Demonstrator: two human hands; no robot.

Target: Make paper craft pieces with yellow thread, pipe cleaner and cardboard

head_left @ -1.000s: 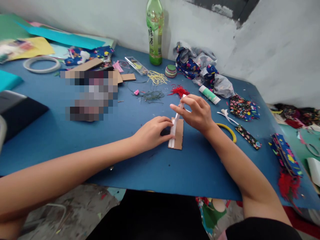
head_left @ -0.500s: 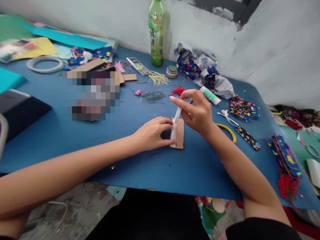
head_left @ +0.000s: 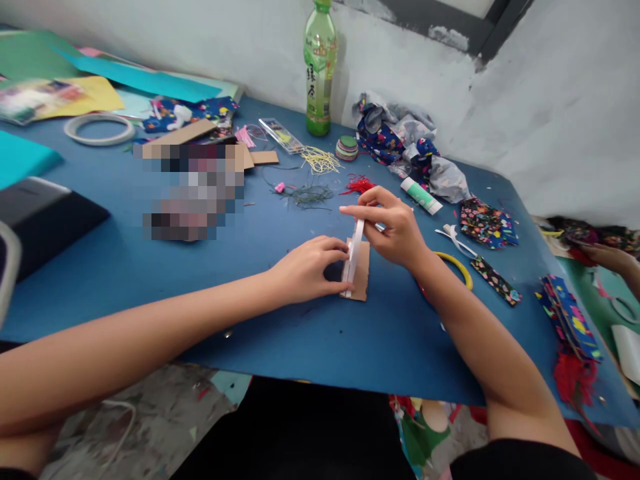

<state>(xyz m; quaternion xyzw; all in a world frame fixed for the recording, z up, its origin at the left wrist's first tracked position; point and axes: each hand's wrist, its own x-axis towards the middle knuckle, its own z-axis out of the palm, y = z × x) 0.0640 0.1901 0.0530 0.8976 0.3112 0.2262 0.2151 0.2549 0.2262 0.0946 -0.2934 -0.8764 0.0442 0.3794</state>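
A small brown cardboard piece [head_left: 361,273] lies flat on the blue table [head_left: 280,340]. Along its left edge runs a white strip [head_left: 355,257], its far end raised off the cardboard. My left hand [head_left: 313,270] rests at the left edge, with thumb and fingertips pressing the strip and cardboard from that side. Above the far end, my right hand [head_left: 393,223] pinches the raised strip between thumb and fingers, index finger pointing left.
Behind my hands are red threads [head_left: 358,185], a glue stick [head_left: 421,195], a green bottle [head_left: 320,73] and crumpled fabric [head_left: 395,130]. A yellow ring [head_left: 457,267] lies by my right forearm. Another person's hand [head_left: 607,257] shows at far right.
The raised white strip now looks straighter between my hands. Another person's hand has come into view at the right edge. The view has shifted slightly.
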